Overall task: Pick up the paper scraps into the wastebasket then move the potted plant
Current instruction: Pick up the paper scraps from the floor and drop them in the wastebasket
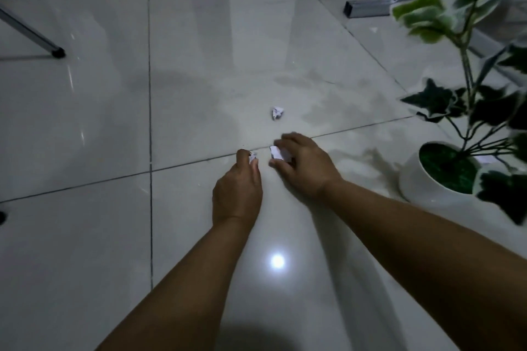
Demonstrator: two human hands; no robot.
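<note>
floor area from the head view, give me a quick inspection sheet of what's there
surface: glossy pale tiled floor with dark grout lines and a light glare.
job's things: one crumpled paper scrap lies loose on the floor; potted plant in a white pot at right; wastebasket not in view.
clutter: nothing seen.
hands: left hand pinches a small scrap; right hand grips a larger scrap.
cables: nothing seen.
surroundings: metal leg with black foot at left; white metal frame at top right.
</note>
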